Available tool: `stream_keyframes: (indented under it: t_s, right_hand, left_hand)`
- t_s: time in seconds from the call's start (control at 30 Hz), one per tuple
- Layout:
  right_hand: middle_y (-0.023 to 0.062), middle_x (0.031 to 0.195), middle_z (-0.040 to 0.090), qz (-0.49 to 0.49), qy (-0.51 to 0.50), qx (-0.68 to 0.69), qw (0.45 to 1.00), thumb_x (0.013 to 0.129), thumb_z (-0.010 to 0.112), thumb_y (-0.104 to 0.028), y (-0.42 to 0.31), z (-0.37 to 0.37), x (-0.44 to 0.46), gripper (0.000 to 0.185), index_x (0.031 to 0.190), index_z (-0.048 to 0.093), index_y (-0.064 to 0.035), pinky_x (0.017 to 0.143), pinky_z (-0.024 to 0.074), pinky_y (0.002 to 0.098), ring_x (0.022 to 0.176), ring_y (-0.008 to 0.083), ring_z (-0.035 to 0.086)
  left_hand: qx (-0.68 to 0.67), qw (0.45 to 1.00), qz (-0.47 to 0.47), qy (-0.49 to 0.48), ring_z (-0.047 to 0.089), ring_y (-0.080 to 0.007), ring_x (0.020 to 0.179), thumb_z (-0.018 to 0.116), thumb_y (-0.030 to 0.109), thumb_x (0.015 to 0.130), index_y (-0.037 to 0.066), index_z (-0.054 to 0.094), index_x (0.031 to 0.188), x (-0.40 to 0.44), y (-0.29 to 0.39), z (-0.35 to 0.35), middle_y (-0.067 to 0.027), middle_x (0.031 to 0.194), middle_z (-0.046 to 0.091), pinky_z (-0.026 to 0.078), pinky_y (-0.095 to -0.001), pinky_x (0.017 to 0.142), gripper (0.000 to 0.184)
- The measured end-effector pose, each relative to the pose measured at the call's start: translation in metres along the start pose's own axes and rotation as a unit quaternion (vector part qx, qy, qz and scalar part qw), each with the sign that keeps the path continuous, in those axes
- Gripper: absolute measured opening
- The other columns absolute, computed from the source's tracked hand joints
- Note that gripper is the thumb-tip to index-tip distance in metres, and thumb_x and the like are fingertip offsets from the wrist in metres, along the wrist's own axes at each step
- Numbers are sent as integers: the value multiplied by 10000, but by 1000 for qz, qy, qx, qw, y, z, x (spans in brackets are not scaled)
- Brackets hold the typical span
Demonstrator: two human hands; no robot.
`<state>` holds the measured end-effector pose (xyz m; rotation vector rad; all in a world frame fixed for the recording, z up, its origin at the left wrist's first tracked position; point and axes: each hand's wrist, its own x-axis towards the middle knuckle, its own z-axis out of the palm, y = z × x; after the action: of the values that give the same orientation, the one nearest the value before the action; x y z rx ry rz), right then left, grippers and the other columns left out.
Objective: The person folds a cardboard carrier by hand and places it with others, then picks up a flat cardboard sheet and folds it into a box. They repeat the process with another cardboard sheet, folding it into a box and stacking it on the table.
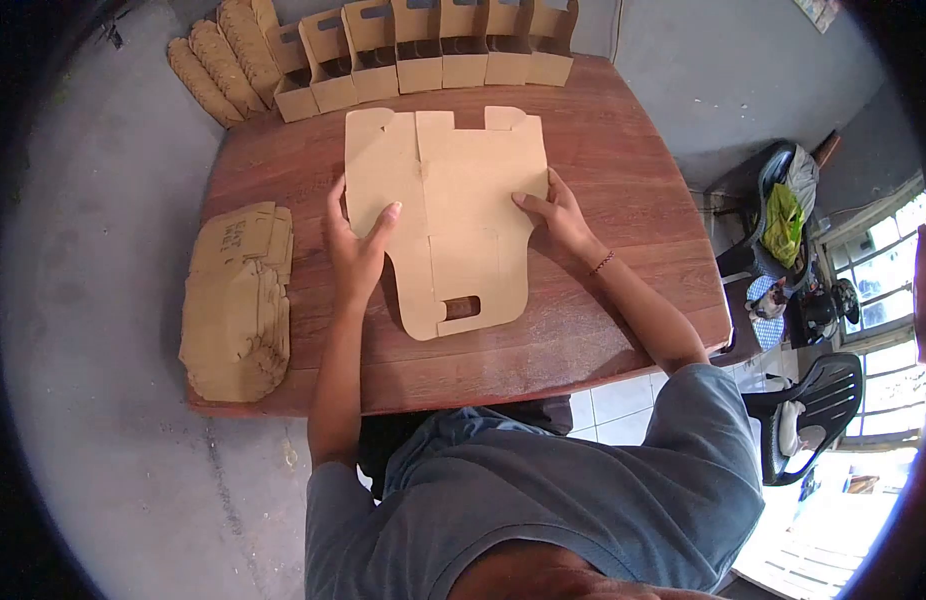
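Holding a flat carton (468,190) by opposite edges in left fingers (337,214) and right fingers (560,192) — on or just above the worktop (623,170). Could buckle along the creases if squeezed unevenly — or twist.

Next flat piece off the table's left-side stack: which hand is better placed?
Left, likely. Both hold the cardboard blank, but the left hand is on the side nearer the stack; the right hand is opposite.
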<state>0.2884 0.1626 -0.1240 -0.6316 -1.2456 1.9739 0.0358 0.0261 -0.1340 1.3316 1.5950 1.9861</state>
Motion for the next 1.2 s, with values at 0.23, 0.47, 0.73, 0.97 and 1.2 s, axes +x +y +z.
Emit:
stream_keyframes:
  t_s: [0.23, 0.47, 0.73, 0.97, 1.2]
  right_hand:
    - [154, 1356, 513, 53, -1, -50, 997, 949, 646, -25, 10, -18, 9, 635, 1477, 295, -38, 942, 574, 461, 1217, 279, 590]
    - [160, 1344, 518, 48, 47, 0, 998, 948, 615, 7, 13, -13, 7, 617, 1477, 306, -65, 937, 583, 471, 1204, 294, 600]
    - [177, 1360, 515, 12, 19, 102, 994, 955, 543, 50, 11, -19, 12, 573, 1470, 319, -64, 964, 573, 508, 1236, 316, 584]
    - [175, 1398, 494, 7, -36, 92, 995, 955, 554, 33, 12, -17, 8, 622, 1508, 289, -73, 1030, 530, 512, 1295, 310, 544]
    - [156, 1402, 521, 62, -3, -117, 991, 949, 648, -88, -4, 0, 0, 658, 1522, 324, -91, 992, 539, 495, 1298, 311, 547]
  left_hand:
    - [-15, 996, -89, -16, 553, -277, 1259, 837, 188, 820, -49, 365, 1483, 3, -37, -12, -225, 1394, 530, 460, -412, 1057, 849]
    - [154, 970, -61, -181, 234, -424, 1478, 921, 266, 686, -74, -3, 1571, -5, -48, -25, -325, 1559, 243, 244, -508, 1200, 1324]
    - [289, 938, -42, -185, 332, -451, 1306, 966, 337, 618, -42, -34, 1577, -14, -23, -13, -282, 1392, 346, 334, -538, 1120, 1437]
    - [307, 942, 7, -134, 399, -419, 1264, 948, 362, 656, -53, -4, 1574, -20, -26, -4, -277, 1370, 368, 415, -531, 1061, 1386]
    - [194, 971, -15, -136, 410, -434, 1275, 784, 257, 861, -47, 51, 1579, -17, -54, -10, -290, 1370, 370, 391, -522, 1080, 1070]
